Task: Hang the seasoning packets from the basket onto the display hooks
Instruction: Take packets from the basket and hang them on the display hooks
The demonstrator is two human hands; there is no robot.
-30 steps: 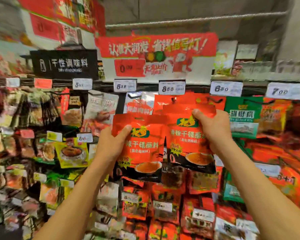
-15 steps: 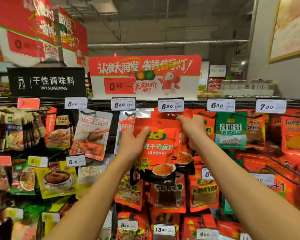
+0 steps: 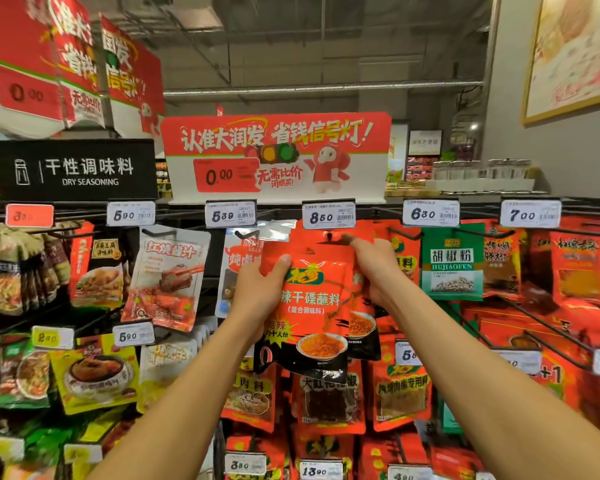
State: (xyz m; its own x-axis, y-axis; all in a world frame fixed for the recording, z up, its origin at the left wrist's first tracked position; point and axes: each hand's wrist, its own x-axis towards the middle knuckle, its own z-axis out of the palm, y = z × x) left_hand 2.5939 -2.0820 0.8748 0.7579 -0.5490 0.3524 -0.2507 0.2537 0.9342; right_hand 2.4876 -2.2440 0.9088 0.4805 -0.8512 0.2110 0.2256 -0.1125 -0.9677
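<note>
Under grey ceiling (image 3: 291, 46); packed seasoning rack (image 3: 568, 306)

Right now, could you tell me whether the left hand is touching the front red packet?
Touching: the head view shows the left hand gripping the front red packet's left edge, thumb across its face.
</note>
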